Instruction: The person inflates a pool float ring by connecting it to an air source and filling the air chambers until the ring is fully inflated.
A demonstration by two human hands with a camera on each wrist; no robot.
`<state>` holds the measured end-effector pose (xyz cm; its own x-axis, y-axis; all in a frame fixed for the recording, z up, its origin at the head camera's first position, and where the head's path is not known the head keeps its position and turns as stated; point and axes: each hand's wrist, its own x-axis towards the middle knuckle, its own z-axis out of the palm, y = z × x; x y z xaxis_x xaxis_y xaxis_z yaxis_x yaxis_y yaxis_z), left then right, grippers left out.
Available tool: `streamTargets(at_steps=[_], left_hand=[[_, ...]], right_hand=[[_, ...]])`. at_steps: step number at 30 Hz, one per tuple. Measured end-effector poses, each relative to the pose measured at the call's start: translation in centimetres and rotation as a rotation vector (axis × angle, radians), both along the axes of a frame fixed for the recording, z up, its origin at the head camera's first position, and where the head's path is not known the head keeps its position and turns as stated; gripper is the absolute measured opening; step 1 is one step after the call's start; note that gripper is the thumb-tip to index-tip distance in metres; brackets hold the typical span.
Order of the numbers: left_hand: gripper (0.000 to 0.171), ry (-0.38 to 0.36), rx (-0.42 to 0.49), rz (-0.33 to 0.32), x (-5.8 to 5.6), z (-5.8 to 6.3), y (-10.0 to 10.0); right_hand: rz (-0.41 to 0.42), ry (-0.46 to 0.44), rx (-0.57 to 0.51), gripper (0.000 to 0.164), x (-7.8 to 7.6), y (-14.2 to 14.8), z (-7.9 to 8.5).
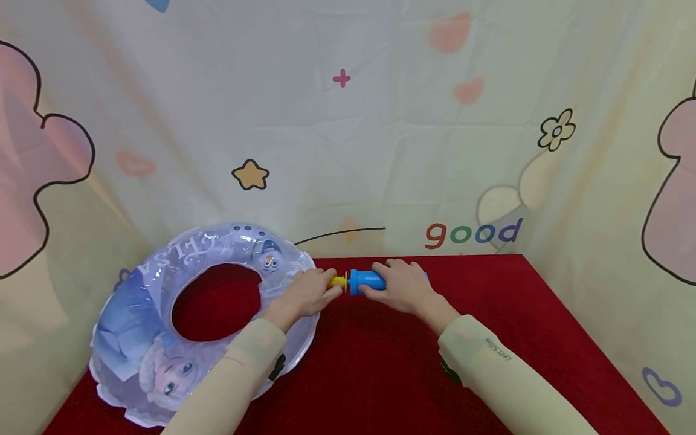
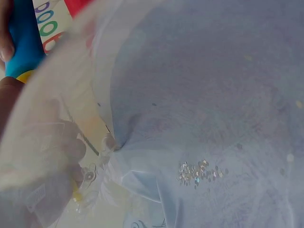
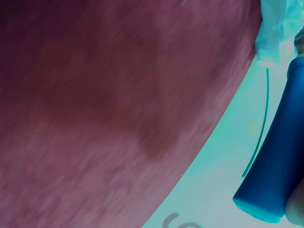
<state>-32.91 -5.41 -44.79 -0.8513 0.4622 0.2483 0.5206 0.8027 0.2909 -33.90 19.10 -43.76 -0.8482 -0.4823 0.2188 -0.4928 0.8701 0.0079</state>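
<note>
A blue hand pump (image 1: 368, 280) with a yellow handle (image 1: 339, 281) lies level between the two hands in the head view. My left hand (image 1: 309, 292) grips the yellow handle, its forearm reaching across the swim ring. Around the blue barrel curls my right hand (image 1: 401, 286). Handle and barrel sit close together, with a short gap of rod between them. On the left is the inflated swim ring (image 1: 122, 314), translucent with cartoon prints. A clear valve (image 2: 89, 175) on it shows in the left wrist view. The right wrist view catches the pump's blue barrel (image 3: 270, 161).
The ring rests on a red cloth-covered table (image 1: 375, 368). A pale printed curtain (image 1: 304, 121) hangs behind the table's far edge and along both sides. Loose glitter (image 2: 194, 173) shows inside the ring in the left wrist view.
</note>
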Motion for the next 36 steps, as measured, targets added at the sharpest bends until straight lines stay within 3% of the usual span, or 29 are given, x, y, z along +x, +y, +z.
streamTargets(at_steps=[13,19,25,32,36], left_hand=[[0.017,-0.019,-0.05,0.001,-0.4,0.2,-0.2],[0.017,-0.036,-0.049,0.017,-0.5,0.2,-0.5],[0.015,-0.025,-0.05,0.007,-0.6,-0.2,-0.5],[0.017,0.046,-0.049,-0.014,-0.3,-0.2,-0.3],[0.016,0.024,-0.06,-0.011,-0.1,-0.1,0.0]], right_hand=[[-0.006,-0.001,-0.05,0.063,-0.4,9.4,-0.6],[-0.005,0.01,-0.061,0.059,-0.7,11.6,-0.4],[0.003,0.014,-0.065,0.06,-0.4,10.2,-0.5],[0.032,0.027,-0.04,0.057,-0.4,4.9,-0.1],[0.035,0.006,-0.02,0.056,-0.5,1.9,-0.4]])
